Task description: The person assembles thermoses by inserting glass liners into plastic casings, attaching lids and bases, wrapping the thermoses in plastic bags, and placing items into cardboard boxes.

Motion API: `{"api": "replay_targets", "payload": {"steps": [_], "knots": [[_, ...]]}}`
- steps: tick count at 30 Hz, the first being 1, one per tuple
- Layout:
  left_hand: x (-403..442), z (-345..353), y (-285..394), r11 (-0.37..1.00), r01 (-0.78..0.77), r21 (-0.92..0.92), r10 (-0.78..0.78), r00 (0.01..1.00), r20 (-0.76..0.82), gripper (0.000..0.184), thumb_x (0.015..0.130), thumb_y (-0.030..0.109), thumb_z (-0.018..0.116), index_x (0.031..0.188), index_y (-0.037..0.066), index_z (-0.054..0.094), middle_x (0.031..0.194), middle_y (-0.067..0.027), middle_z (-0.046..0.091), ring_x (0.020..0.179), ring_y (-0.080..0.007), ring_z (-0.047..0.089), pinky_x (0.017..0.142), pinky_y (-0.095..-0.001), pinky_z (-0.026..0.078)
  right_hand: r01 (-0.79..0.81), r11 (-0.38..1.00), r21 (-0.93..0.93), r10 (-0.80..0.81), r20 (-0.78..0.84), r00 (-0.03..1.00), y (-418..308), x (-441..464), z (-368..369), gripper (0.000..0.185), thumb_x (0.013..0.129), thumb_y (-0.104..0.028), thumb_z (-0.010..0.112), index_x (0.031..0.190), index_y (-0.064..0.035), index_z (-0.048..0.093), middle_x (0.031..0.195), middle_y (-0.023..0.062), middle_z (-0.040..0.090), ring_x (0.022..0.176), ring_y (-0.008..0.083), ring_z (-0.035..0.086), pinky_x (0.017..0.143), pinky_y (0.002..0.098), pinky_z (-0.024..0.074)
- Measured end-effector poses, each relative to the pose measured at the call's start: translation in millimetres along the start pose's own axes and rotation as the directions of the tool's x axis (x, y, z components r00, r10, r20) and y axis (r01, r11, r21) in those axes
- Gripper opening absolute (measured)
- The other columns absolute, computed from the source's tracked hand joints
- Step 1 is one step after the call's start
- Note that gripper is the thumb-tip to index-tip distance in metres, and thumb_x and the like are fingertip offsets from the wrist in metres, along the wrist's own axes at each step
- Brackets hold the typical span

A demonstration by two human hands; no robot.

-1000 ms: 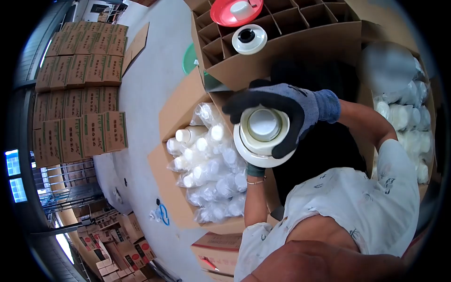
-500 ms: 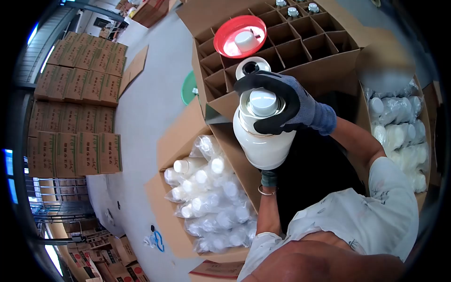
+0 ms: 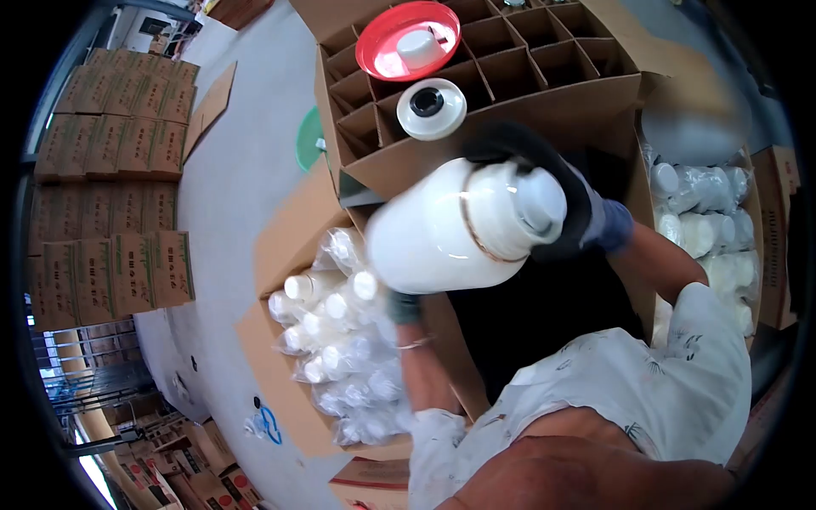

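A gloved right hand (image 3: 573, 194) grasped the neck of a white bottle (image 3: 433, 229), which tilted at the near centre with its capped end to the right. The left hand (image 3: 405, 308) lay mostly hidden behind the bottle; its fingers' state could not be told. Bagged white containers (image 3: 348, 336) filled a carton (image 3: 293, 229) at left. Beyond, a red dish (image 3: 371, 58) sat on a divided carton (image 3: 527, 119); stacked boxes (image 3: 110, 144) stood far left.
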State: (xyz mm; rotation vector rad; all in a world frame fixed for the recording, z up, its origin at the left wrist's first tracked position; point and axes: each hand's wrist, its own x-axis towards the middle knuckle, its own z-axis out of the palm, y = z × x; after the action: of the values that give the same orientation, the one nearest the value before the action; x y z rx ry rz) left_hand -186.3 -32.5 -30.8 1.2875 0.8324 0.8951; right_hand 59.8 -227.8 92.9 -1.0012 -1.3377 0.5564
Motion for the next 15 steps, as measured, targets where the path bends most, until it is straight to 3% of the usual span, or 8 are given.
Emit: {"api": "replay_targets", "payload": {"steps": [4,7,8,9,10,12,13,15], "knots": [[34.3,-2.4,115.1,0.781,-0.516,0.351,0.360,0.832,0.423,0.032,0.081,0.014,0.061,0.111,0.003,0.061,0.099,-0.0165,0.064,0.093,-0.0316,0.061,0.085,-0.0394,0.048,-0.350,0.937,-0.008,0.349,0.086,0.933,1.3,-88.9,18.5,0.098,0.065,-0.018,0.083,0.144,-0.0052,0.026,0.139,0.0142,0.036,0.130,0.0272,0.036,0.109,0.0359,0.0286],[39.4,44.4,129.0,0.427,-0.804,0.413,0.090,0.492,0.866,0.031,0.081,0.015,0.061,0.110,0.003,0.062,0.096,-0.0168,0.065,0.092,-0.0323,0.061,0.084,-0.0398,0.048,-0.544,0.820,-0.178,0.572,0.217,0.791,-5.4,-104.7,12.4,0.071,0.077,-0.021,0.075,0.136,-0.0042,0.039,0.127,0.0177,0.052,0.117,0.0290,0.053,0.101,0.0359,0.0408],[32.8,69.2,124.0,0.263,-0.803,0.535,-0.190,0.500,0.845,0.029,0.082,0.026,0.062,0.105,0.008,0.065,0.089,-0.0152,0.067,0.084,-0.0325,0.064,0.079,-0.0418,0.050,-0.528,0.776,-0.345,0.629,0.380,0.678,-4.4,-96.0,-8.2,0.056,0.081,-0.024,0.072,0.128,-0.0054,0.049,0.112,0.0174,0.062,0.102,0.0301,0.062,0.093,0.0371,0.0474],[23.7,82.5,104.5,0.336,-0.810,0.481,-0.181,0.445,0.877,0.033,0.081,0.038,0.063,0.101,0.012,0.066,0.083,-0.0147,0.067,0.080,-0.0330,0.065,0.075,-0.0426,0.051,-0.448,0.773,-0.449,0.612,0.342,0.713,-8.3,-81.1,-23.1,0.051,0.082,-0.024,0.071,0.126,-0.0062,0.052,0.107,0.0170,0.064,0.097,0.0303,0.063,0.090,0.0373,0.0485],[11.3,99.1,103.4,0.330,-0.784,0.527,-0.365,0.409,0.837,0.029,0.079,0.031,0.065,0.102,0.013,0.067,0.087,-0.0137,0.067,0.081,-0.0309,0.064,0.076,-0.0419,0.050,-0.367,0.751,-0.549,0.589,0.306,0.748,-7.5,-65.9,-34.5,0.047,0.083,-0.024,0.069,0.124,-0.0070,0.055,0.103,0.0167,0.066,0.093,0.0305,0.064,0.088,0.0375,0.0496],[-7.4,112.2,72.7,0.298,-0.832,0.467,-0.454,0.307,0.837,0.027,0.081,0.033,0.062,0.096,0.011,0.068,0.084,-0.0138,0.067,0.080,-0.0319,0.064,0.075,-0.0427,0.050,-0.131,0.797,-0.589,0.259,0.137,0.956,25.7,-29.1,-50.5,0.046,0.083,-0.025,0.069,0.124,-0.0081,0.055,0.112,0.0169,0.062,0.100,0.0314,0.061,0.089,0.0387,0.0481],[-13.1,116.3,70.0,0.346,-0.795,0.499,-0.438,0.334,0.835,0.027,0.081,0.033,0.063,0.094,0.010,0.068,0.085,-0.0144,0.067,0.079,-0.0320,0.064,0.074,-0.0419,0.051,0.023,0.619,-0.785,0.009,0.037,0.999,59.5,-19.0,-55.3,0.048,0.082,-0.025,0.070,0.125,-0.0107,0.054,0.123,0.0166,0.055,0.109,0.0327,0.056,0.095,0.0412,0.0446],[-11.2,119.4,73.1,0.407,-0.724,0.557,-0.418,0.394,0.818,0.028,0.082,0.033,0.064,0.094,0.008,0.068,0.087,-0.0153,0.067,0.080,-0.0320,0.064,0.075,-0.0394,0.051,0.060,0.602,-0.796,0.089,0.141,0.986,99.9,56.0,-57.3,0.050,0.080,-0.027,0.070,0.127,-0.0172,0.053,0.132,0.0162,0.048,0.118,0.0343,0.049,0.101,0.0431,0.0393]]}}
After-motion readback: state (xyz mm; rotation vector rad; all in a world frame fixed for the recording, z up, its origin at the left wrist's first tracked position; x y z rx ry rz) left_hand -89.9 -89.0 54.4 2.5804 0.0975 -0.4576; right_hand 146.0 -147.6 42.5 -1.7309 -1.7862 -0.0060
